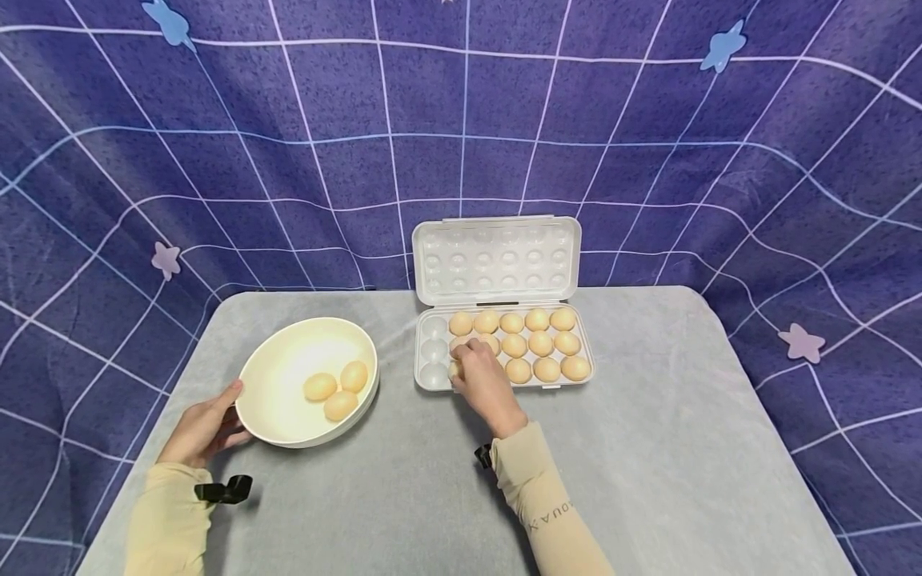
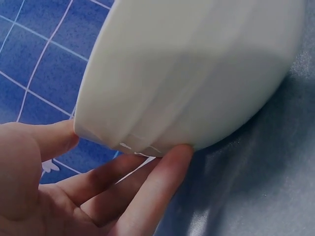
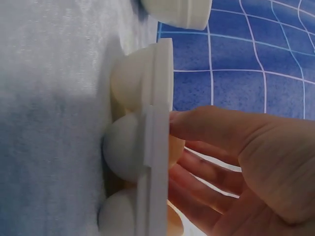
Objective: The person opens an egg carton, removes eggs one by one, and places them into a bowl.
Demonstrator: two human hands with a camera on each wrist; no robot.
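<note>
In the head view my left hand grips the left side of a white bowl, thumb at the rim and fingers against the outer wall below. The bowl, with three brown eggs inside, looks tilted. A white egg carton lies with its lid raised at the back. My right hand reaches into its front row and pinches an egg, which the fingers partly cover; it is still down in its cup. Several other eggs fill the columns to the right, while the leftmost column shows bare cups.
A grey cloth-covered table carries the bowl and carton. Behind and at both sides hangs a blue grid-patterned curtain with star shapes. In the right wrist view the bowl's edge shows beyond the carton.
</note>
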